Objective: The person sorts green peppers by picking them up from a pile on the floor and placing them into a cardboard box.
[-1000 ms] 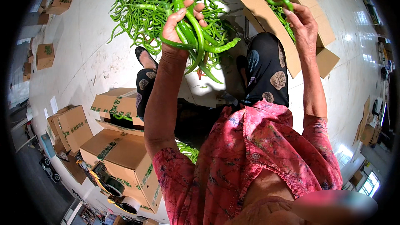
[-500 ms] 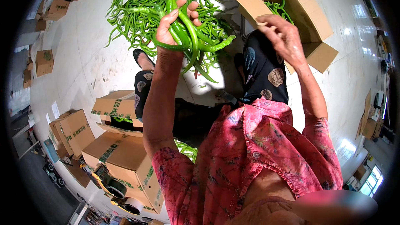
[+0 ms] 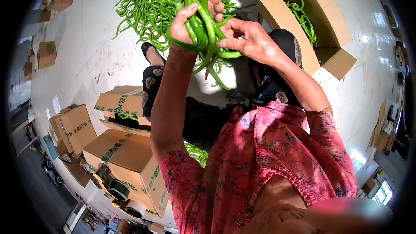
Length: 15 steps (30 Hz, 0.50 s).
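L hand (image 3: 178,27) grips a bunch of peppers (image 3: 200,34), upper ctr; R hand (image 3: 256,43) at its right edge, can't tell if pinching. Best: keep L hold gentle, ease 1 out by its end, don't snap. Box (image 3: 289,28) upper right.

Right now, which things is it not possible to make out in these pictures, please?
Head view: exact count of green peppers in the left hand; they overlap.
Head view: whether the right hand pinches a pepper; its own fingers hide the contact.
Head view: part of the open box's inside; its near flap covers it.
Head view: the pepper heap's far end; the upper edge cuts it off.
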{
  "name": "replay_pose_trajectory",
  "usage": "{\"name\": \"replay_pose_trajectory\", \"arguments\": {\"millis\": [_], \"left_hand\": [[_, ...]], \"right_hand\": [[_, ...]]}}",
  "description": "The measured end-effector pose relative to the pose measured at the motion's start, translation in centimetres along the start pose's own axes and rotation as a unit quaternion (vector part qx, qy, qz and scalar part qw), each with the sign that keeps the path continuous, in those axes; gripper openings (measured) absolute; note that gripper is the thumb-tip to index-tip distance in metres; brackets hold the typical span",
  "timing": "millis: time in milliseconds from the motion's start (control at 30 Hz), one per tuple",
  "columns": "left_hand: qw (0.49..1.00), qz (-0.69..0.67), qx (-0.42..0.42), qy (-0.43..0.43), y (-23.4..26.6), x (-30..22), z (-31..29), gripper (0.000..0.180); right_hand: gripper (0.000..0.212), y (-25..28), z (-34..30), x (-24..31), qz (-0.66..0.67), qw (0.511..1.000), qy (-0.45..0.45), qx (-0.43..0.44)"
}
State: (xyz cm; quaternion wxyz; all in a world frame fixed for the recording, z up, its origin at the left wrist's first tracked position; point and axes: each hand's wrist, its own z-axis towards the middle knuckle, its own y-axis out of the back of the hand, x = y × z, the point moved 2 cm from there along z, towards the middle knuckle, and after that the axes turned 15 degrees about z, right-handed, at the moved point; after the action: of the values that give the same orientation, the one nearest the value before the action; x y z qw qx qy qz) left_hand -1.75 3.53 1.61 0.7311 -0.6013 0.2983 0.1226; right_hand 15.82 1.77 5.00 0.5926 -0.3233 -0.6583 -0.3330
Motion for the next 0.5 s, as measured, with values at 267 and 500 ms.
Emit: {"name": "replay_pose_trajectory", "arguments": {"millis": [267, 500], "left_hand": [[0.999, 0.002, -0.043, 0.008, -0.8, 0.2, 0.3, 0.047], [0.998, 0.017, -0.044, 0.036, 0.9, 0.4, 0.1, 0.048]], "right_hand": [[0.022, 1.4, -0.3, 0.1, 0.168, 0.983, 0.023, -0.071], [0.023, 3.7, 0.0, -0.9, 0.319, 0.937, -0.037, -0.137]]}}
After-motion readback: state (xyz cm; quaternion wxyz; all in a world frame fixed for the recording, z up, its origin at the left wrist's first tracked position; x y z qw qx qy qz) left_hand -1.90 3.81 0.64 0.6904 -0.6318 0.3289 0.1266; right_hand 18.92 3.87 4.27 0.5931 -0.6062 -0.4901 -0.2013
